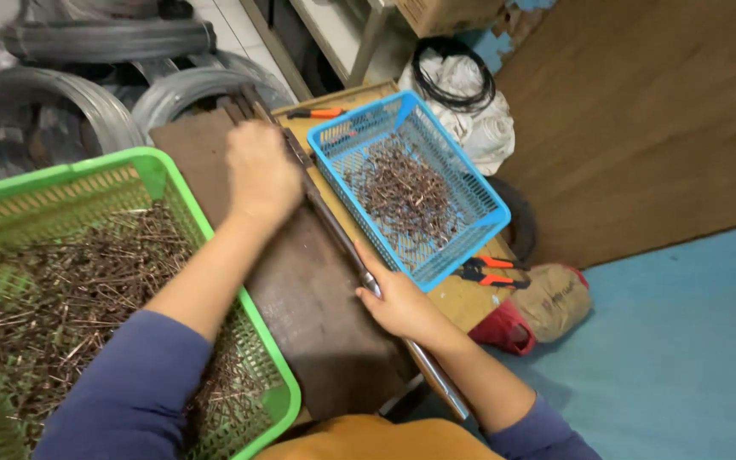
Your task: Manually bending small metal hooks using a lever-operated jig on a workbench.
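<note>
Rod (334,223): lying diagonally across the dark board (317,315) on the desk (457,300). Right hand (398,300) is closing around its near end; left hand (259,175) is pressing down, curled, at its far end. Green basket (151,170) sitting left, blue basket (470,230) right, both holding cut wire pieces. Tan bag (555,298) lying beside the desk.

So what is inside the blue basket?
The blue basket holds a loose pile of short brownish metal pieces, heaped near its middle. Its mesh bottom shows around them. What lies beneath the pile is covered.
</note>
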